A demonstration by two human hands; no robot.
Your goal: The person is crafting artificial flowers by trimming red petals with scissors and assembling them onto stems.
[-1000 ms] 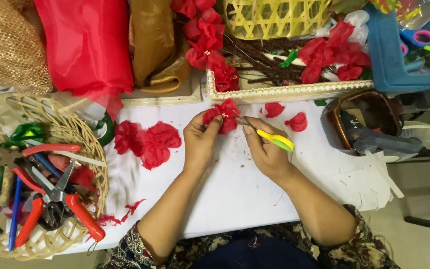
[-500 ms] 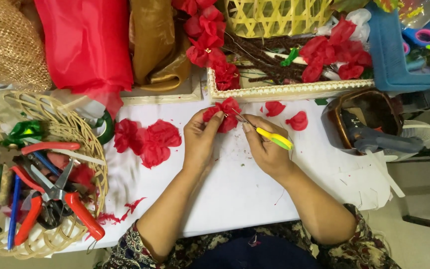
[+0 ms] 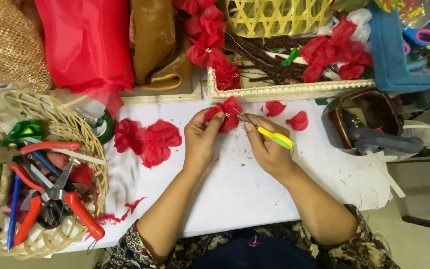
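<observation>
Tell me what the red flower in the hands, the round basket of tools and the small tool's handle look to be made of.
Red flower: probably thin fabric or crepe paper, matte, with crinkled soft petals. Round basket: woven cane or bamboo, pale and unpainted, with open loops at the rim. Tool handle in the right hand: seemingly smooth, glossy yellow plastic.

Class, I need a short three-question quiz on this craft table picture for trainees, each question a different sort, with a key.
1. True or false: the left hand holds a red flower.
2. The right hand holds a tool with a handle of which colour? A blue, B yellow, C black.
3. Where do the red-handled pliers lie?

Key: 1 true. 2 B. 3 In the wicker basket, on the person's left.
</observation>
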